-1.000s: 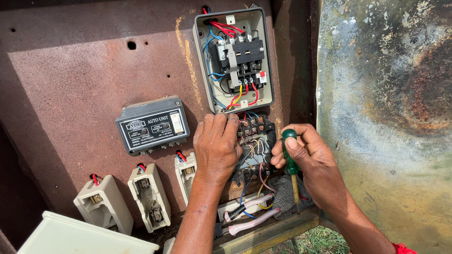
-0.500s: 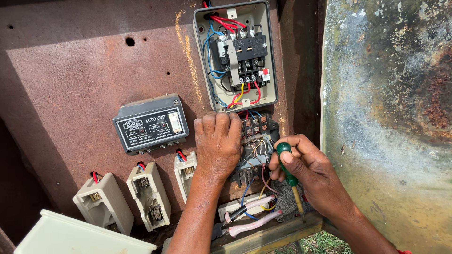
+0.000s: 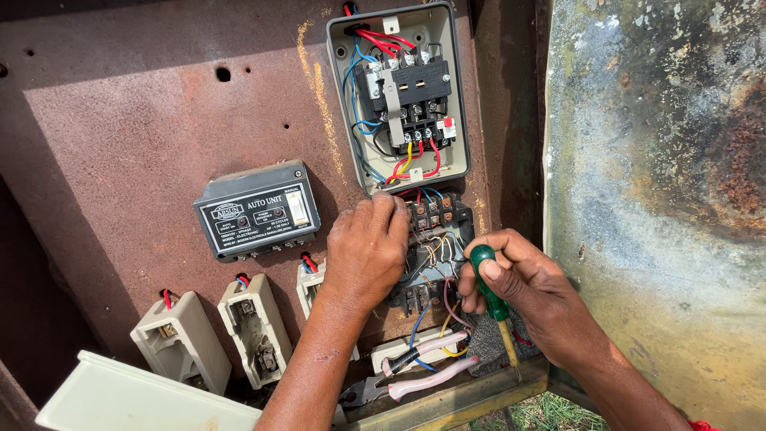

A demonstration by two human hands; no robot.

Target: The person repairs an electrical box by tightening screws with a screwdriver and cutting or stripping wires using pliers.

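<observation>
A rust-brown metal panel (image 3: 120,136) with a faint yellow streak carries a grey open box (image 3: 459,96) holding black switchgear (image 3: 407,92) and red, blue and yellow wires (image 3: 399,164). A dark grey unit (image 3: 257,210) has a black label with white print. Cream fuse holders (image 3: 179,342) sit lower down. The screwdriver (image 3: 488,283) handle is green, with an amber shaft. Pliers (image 3: 423,375) have pale pink grips. The door (image 3: 662,199) at right is mottled silver, green and rust.
</observation>
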